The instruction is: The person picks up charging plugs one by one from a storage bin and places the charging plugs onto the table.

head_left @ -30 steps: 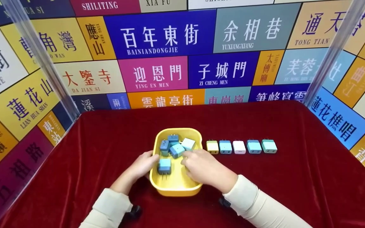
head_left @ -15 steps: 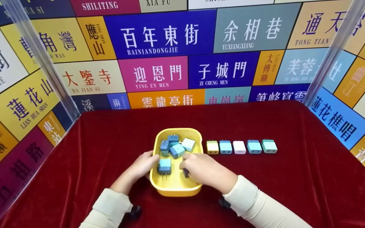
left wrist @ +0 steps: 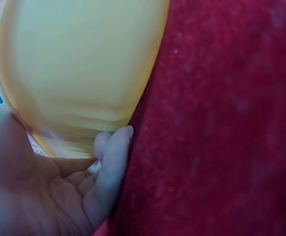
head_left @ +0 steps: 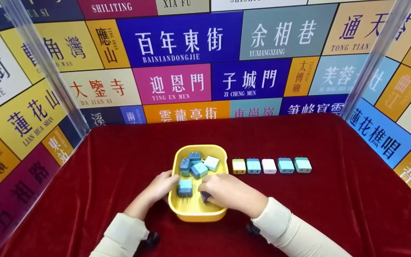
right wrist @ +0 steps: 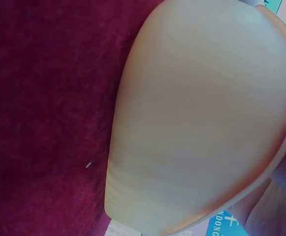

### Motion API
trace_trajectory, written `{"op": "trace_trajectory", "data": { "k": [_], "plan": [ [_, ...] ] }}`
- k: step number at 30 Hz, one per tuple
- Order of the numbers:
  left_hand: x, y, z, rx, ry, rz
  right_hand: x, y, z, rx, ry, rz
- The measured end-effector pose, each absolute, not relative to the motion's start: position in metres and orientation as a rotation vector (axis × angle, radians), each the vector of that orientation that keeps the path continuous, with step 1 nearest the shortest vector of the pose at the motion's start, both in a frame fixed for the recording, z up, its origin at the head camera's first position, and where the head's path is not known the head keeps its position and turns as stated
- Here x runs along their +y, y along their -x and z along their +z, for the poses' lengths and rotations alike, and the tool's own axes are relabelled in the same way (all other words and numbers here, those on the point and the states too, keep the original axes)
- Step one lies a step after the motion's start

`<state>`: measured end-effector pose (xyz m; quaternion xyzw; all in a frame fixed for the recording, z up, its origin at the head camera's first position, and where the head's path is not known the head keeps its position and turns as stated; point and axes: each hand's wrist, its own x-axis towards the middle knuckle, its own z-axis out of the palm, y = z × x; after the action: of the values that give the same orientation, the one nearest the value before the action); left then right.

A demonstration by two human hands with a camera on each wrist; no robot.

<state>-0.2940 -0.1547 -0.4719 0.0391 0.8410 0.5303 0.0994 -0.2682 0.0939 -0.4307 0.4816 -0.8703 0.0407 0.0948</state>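
A yellow plastic tub (head_left: 201,216) holds several blue-and-teal plug chargers (head_left: 185,187) and a pale one (head_left: 212,162). The left hand (head_left: 162,186) grips the tub's left side, thumb at the rim; the left wrist view has its fingers (left wrist: 114,162) against the outer wall. Reaching over the right rim, the right hand (head_left: 228,191) is inside the tub with curled fingers and pinches a dark navy charger (head_left: 205,197), mostly hidden by them. In the right wrist view the tub's outer wall (right wrist: 197,113) covers the fingertips, and only part of the hand (right wrist: 275,211) shows.
Right of the tub, a row of several chargers stands on the red cloth (head_left: 319,207): a yellow one (head_left: 239,166), a white one (head_left: 269,166), a green one (head_left: 303,165) and blue ones (head_left: 286,165). A sign-printed wall (head_left: 177,39) and clear corner posts (head_left: 376,57) enclose the table.
The right hand has shifted slightly left inside the tub, and the dark charger at its fingertips has come into sight and moved left with it. The left hand and tub have stayed put.
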Motion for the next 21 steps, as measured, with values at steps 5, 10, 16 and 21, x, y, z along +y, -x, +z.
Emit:
{"op": "trace_trajectory", "data": {
  "k": [5,10,16,21],
  "plan": [
    [-0.155,0.294,-0.472,2.492,-0.110,1.567,0.095,0.267,-0.424,-2.569,-1.482,0.155],
    [-0.155,0.295,-0.473,2.492,-0.097,1.568,0.097,0.263,-0.413,-2.544,-1.512,0.165],
    [-0.155,0.294,-0.473,2.504,-0.104,1.557,0.103,0.259,-0.397,-2.504,-1.513,0.202],
    [-0.155,0.294,-0.473,2.501,-0.106,1.559,0.113,0.259,-0.383,-2.520,-1.499,0.257]
  ]
}}
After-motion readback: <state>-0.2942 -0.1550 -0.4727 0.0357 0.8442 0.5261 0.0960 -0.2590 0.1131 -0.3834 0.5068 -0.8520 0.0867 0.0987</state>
